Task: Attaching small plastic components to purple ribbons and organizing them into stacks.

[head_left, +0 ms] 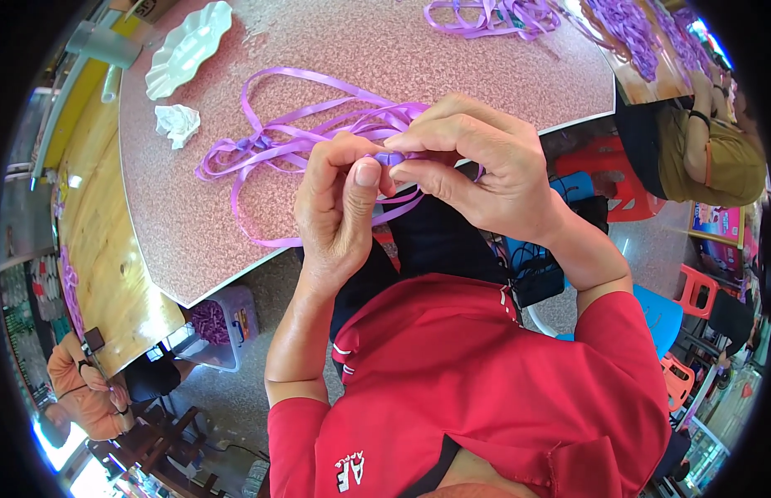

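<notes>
Over the table's near edge, both my hands meet at a small shiny purple piece (391, 158), which may be a clip or a folded bit of ribbon; its kind is not clear. My left hand (339, 195) pinches its left side between thumb and forefinger. From the right, the thumb and fingertips of my right hand (489, 166) close on its other end. Loops of purple ribbon (319, 106) spread across the table behind and left of my hands, and some hang at the edge. A darker purple bit (254, 143) sits among the loops.
The speckled pink table (186, 216) carries a pale scalloped dish (188, 51), a crumpled white tissue (178, 124) and another ribbon bundle (493, 15). A wooden table (99, 207) stands left, above a plastic bin (236, 328). People sit at both sides. A red stool (605, 170) stands right.
</notes>
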Motion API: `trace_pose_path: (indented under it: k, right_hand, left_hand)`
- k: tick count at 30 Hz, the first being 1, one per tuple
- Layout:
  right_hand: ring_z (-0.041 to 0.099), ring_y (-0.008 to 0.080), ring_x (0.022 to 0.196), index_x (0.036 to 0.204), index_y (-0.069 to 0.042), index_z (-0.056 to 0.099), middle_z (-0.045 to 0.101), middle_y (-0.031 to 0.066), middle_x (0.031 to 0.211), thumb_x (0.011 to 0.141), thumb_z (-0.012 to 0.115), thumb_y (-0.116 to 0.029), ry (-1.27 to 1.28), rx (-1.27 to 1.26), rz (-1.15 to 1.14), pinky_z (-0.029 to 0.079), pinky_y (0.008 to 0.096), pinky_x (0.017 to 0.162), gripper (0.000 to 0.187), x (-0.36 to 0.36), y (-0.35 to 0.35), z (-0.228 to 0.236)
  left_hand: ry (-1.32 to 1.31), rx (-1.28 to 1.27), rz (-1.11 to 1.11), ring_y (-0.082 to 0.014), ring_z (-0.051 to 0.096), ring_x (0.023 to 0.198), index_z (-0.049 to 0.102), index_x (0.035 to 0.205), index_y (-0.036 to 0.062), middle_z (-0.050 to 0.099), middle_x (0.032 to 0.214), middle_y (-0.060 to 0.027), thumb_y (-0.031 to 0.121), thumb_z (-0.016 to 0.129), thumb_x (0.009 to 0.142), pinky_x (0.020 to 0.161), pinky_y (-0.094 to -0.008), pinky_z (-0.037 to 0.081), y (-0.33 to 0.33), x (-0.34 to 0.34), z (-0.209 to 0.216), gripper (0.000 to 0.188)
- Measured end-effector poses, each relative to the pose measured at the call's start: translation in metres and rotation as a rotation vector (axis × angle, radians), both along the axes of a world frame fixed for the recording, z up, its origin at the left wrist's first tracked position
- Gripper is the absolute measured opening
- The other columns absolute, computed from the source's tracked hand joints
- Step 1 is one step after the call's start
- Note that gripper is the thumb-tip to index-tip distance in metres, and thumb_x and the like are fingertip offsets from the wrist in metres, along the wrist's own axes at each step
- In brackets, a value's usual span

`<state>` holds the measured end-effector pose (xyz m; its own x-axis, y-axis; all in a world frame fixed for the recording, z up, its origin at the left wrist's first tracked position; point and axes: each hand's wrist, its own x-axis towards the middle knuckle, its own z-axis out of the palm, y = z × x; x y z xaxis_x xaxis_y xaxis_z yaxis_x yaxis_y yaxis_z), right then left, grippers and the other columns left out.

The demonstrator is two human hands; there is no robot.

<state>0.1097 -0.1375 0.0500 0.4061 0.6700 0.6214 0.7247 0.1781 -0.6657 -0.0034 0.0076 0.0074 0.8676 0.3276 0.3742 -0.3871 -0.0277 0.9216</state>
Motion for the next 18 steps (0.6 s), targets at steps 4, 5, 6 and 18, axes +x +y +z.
trace_pose_path:
  k: [4, 5, 6, 18]
  right_hand:
    - [0.069, 0.0191, 0.078, 0.100, -0.002, 0.072, 0.069, 0.0102, 0.089, 0.079, 0.079, -0.001, -0.021, 0.011, 0.008, 0.055, 0.0283, 0.066, 0.022, -0.001, 0.000, -0.002]
    - [0.069, 0.0193, 0.078, 0.100, -0.001, 0.072, 0.069, 0.0103, 0.088, 0.079, 0.079, 0.000, -0.033, 0.023, 0.008, 0.055, 0.0284, 0.066, 0.022, -0.001, 0.001, -0.001]
    - [0.069, 0.0193, 0.078, 0.100, -0.001, 0.072, 0.069, 0.0103, 0.088, 0.079, 0.079, 0.000, -0.034, 0.023, 0.009, 0.055, 0.0284, 0.066, 0.022, -0.001, 0.001, -0.001]
    - [0.068, 0.0201, 0.066, 0.096, 0.001, 0.071, 0.068, 0.0119, 0.084, 0.077, 0.078, 0.004, -0.021, 0.003, 0.045, 0.054, 0.0271, 0.057, 0.021, -0.006, 0.000, -0.002]
  left_hand:
    - [-0.036, 0.027, 0.016, -0.0099, 0.055, 0.076, 0.054, 0.104, 0.0007, 0.056, 0.089, -0.0061, 0.021, 0.050, 0.105, 0.069, -0.0232, 0.046, -0.002, 0.001, 0.003, 0.021]
    - [-0.036, 0.027, 0.017, -0.0099, 0.055, 0.076, 0.054, 0.104, 0.0007, 0.056, 0.089, -0.0061, 0.021, 0.050, 0.105, 0.069, -0.0232, 0.046, 0.000, 0.002, 0.002, 0.021]
    - [-0.061, 0.051, -0.021, -0.0101, 0.054, 0.074, 0.055, 0.102, 0.0009, 0.056, 0.086, -0.0052, 0.023, 0.049, 0.106, 0.068, -0.0241, 0.046, 0.004, 0.005, 0.000, 0.023]
    - [-0.167, 0.381, 0.108, -0.0106, 0.045, 0.070, 0.054, 0.096, 0.0022, 0.053, 0.082, -0.0046, 0.032, 0.041, 0.108, 0.061, -0.0251, 0.037, 0.003, 0.012, -0.009, 0.035]
